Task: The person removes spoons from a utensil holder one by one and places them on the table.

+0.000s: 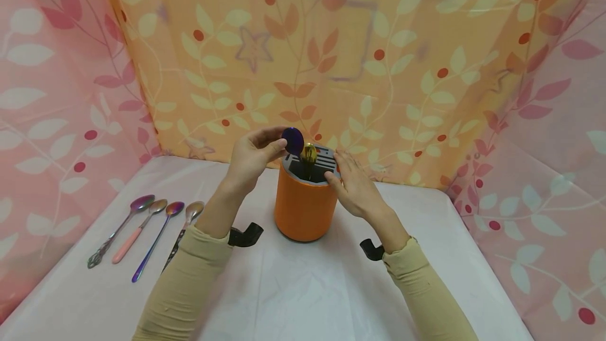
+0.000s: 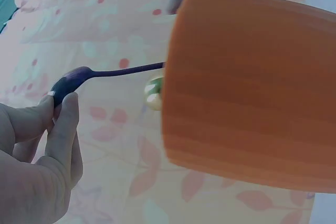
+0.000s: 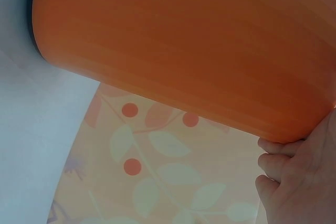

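Observation:
My left hand [image 1: 251, 159] pinches a dark purple spoon [image 1: 293, 141] by its bowl between thumb and fingers. In the left wrist view the spoon's thin handle [image 2: 126, 71] runs level with the axis of an orange cutlery holder [image 1: 305, 209] and disappears behind its rim. Beside it, a shiny gold spoon [image 1: 309, 154] stands in the same open compartment, bowl up. My right hand [image 1: 355, 188] rests against the holder's right side, fingers extended along the upper edge and thumb at the grey slotted top [image 1: 326, 161]. The spoons' lower ends are hidden inside.
Several spoons lie side by side at the left of the white table [image 1: 303, 288]: an ornate-handled one [image 1: 120, 230], a pink-handled one [image 1: 139, 230], a rainbow-coloured one [image 1: 158, 238] and a dark-handled one [image 1: 187, 222], partly behind my left forearm. Patterned cloth [image 1: 303, 57] hangs behind and at both sides.

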